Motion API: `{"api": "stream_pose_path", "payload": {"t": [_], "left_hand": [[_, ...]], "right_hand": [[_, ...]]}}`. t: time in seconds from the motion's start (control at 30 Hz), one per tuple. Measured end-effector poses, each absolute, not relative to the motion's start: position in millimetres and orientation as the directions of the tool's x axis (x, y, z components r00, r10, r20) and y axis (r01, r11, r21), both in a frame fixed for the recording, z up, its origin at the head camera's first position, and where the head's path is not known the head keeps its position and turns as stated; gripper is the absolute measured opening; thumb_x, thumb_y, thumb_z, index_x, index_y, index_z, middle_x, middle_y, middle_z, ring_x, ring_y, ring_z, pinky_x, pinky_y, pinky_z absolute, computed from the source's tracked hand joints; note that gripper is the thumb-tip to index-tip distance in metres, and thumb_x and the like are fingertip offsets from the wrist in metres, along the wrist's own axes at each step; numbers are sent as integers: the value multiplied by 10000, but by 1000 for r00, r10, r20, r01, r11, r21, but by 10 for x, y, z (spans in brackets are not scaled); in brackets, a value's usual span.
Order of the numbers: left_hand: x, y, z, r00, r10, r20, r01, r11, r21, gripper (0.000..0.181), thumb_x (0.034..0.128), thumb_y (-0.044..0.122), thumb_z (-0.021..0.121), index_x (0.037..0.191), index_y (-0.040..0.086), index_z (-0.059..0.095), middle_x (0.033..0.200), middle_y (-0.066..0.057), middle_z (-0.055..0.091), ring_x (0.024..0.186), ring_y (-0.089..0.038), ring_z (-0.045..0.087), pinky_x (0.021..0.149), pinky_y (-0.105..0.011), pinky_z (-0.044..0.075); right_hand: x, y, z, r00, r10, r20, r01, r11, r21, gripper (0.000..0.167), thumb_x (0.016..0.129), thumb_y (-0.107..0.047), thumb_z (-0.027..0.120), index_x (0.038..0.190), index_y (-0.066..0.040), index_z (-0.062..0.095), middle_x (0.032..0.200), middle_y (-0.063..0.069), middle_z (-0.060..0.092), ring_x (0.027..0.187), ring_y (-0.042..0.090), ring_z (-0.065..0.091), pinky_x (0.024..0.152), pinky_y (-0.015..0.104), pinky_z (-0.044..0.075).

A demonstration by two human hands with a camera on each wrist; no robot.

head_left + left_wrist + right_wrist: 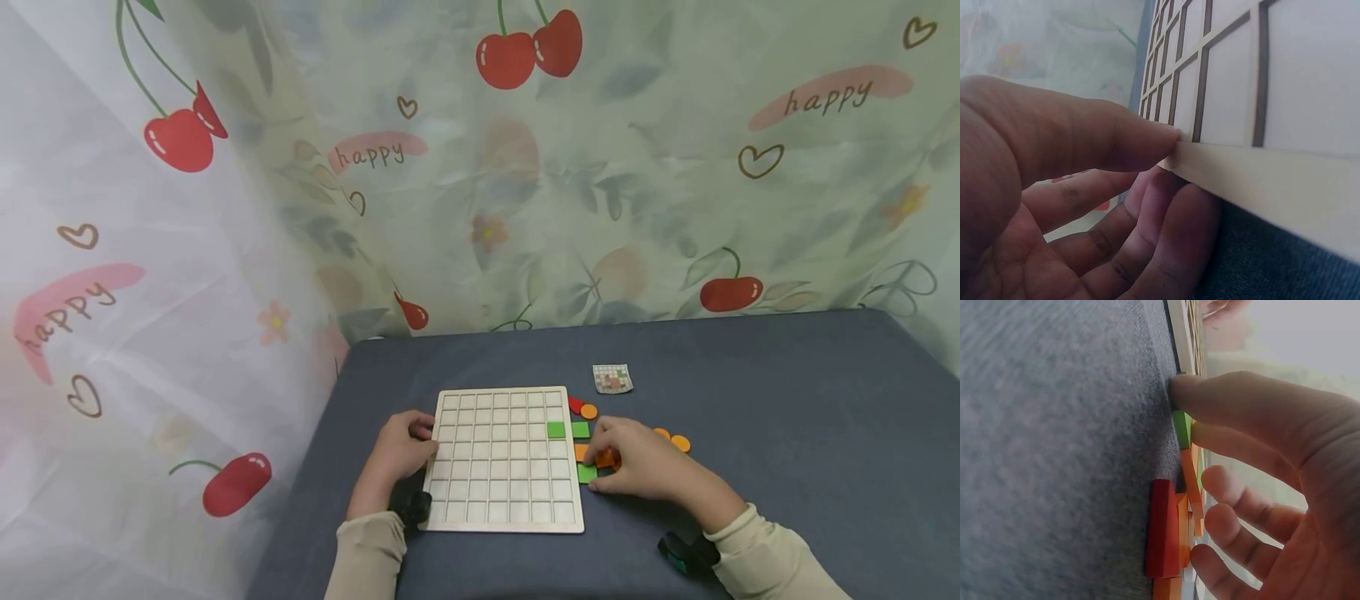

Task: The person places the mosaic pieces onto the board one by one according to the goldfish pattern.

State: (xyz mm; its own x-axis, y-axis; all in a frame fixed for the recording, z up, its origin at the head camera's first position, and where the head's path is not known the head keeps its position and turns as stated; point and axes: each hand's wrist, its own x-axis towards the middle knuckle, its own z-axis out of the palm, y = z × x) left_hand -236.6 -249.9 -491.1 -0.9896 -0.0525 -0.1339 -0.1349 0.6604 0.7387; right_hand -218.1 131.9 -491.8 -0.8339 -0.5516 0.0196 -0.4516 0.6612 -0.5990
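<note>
A pale wooden grid board point(502, 458) lies on the table, with one green square tile point(556, 430) in a cell near its right side. My left hand point(405, 446) grips the board's left edge; in the left wrist view the thumb point(1116, 137) is on the rim, fingertips against its underside. At the right edge, my right hand point(645, 458) pinches another green tile point(587, 474) between thumb and index finger, while its other fingers are loosely bent. Beside that tile lie orange squares point(581, 453), partly hidden by the hand. The right wrist view shows a red piece point(1163, 528) nearby.
Above these, one more green tile point(581, 430) lies by the board, with a red piece point(575, 405) and an orange disc point(589, 412). More orange discs point(680, 443) lie beyond the right hand. A small printed grid card point(612, 379) rests farther back on the dark table point(787, 417).
</note>
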Motion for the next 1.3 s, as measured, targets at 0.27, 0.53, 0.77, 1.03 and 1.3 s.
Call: {"api": "stream_pose_path", "payload": {"t": [0.27, 0.53, 0.77, 1.03, 1.3], "left_hand": [[-2358, -2482, -4878, -989, -61, -135, -141, 661, 737, 401, 892, 17, 731, 1290, -20, 695, 1058, -159, 680, 811, -221, 677, 684, -364, 593], [-2334, -2490, -4859, -989, -60, -133, -139, 659, 740, 407, 886, 10, 731, 1289, -29, 691, 1057, -167, 674, 818, -226, 672, 684, -370, 593], [-2351, -2487, -4881, -989, -63, -135, -143, 655, 742, 406, 893, 18, 728, 1296, -21, 692, 1061, -161, 674, 816, -223, 672, 689, -364, 591], [-2364, -2486, -4892, -991, -52, -124, -127, 657, 743, 403, 897, 24, 726, 1295, -24, 690, 1061, -166, 677, 799, -223, 675, 682, -368, 588], [-2347, -2494, -4892, -990, -45, -131, -128, 659, 741, 397, 914, 36, 728, 1305, -16, 687, 1077, -168, 677, 820, -225, 670, 696, -377, 581]], "right_hand": [[-2195, 1314, -4950, -827, -562, 0, -441, 649, -620, 207, 811, -303, 925, 981, -256, 817, 951, -94, 592, 840, 93, 539, 709, 255, 470], [-2196, 1307, -4950, -812, -583, 3, -451, 625, -637, 161, 827, -263, 906, 948, -263, 799, 950, -82, 597, 842, 124, 542, 709, 260, 471], [-2194, 1320, -4924, -810, -586, 30, -468, 614, -635, 158, 841, -217, 880, 959, -253, 780, 950, -91, 632, 849, 123, 548, 721, 265, 475], [-2230, 1314, -4879, -814, -574, 92, -488, 589, -644, 165, 852, -189, 867, 991, -223, 784, 926, -92, 668, 835, 118, 573, 702, 249, 501], [-2369, 1118, -4870, -822, -557, 119, -490, 585, -646, 191, 879, -215, 863, 1049, -190, 780, 958, -65, 681, 795, 132, 588, 705, 259, 510]]}}
